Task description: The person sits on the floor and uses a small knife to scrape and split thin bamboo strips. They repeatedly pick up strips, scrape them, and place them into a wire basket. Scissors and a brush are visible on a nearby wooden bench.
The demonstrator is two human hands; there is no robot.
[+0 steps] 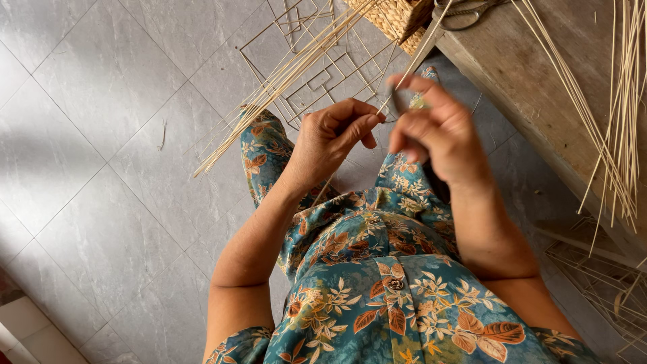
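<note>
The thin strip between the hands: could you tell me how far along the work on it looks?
Done: a woven basket sits on the bench. In hand: left hand and right hand pinch one thin strip. Left: loose strips on the lap remain unused.

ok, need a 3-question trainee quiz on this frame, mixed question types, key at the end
1. True or false: the left hand and the right hand both pinch the same thin pale strip.
2. Multiple choice: where does the bundle of pale sticks rest? A) on the wooden table B) across the person's knee, over the wire frame on the floor C) inside the woven basket
3. Which tool lies on the wooden table beside the woven basket?

Key:
1. True
2. B
3. Scissors
</note>
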